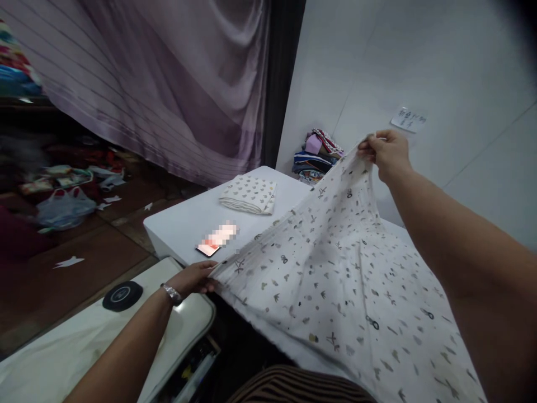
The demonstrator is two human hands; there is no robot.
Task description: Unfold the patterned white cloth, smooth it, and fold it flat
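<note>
A white printed cloth (319, 280) with small dark and tan motifs stretches between my two hands over the white table. My left hand (200, 278), with a metal watch on its wrist, pinches the near left corner at the table's edge. Raised at the right, my right hand (386, 152) grips the far corner, lifting it into a peak. The cloth's right part drapes low toward me. Beyond it on the table lies a folded white cloth (248, 194) with a grey print. A phone (210, 246) with a lit, partly blurred screen rests close to my left hand.
The white table (176, 218) meets a wall at the right, where a handwritten paper label (408, 120) hangs. A pile of folded clothes (314, 159) stands behind. A round black object (122, 295) lies on a white surface at left. A purple curtain (188, 84) hangs behind.
</note>
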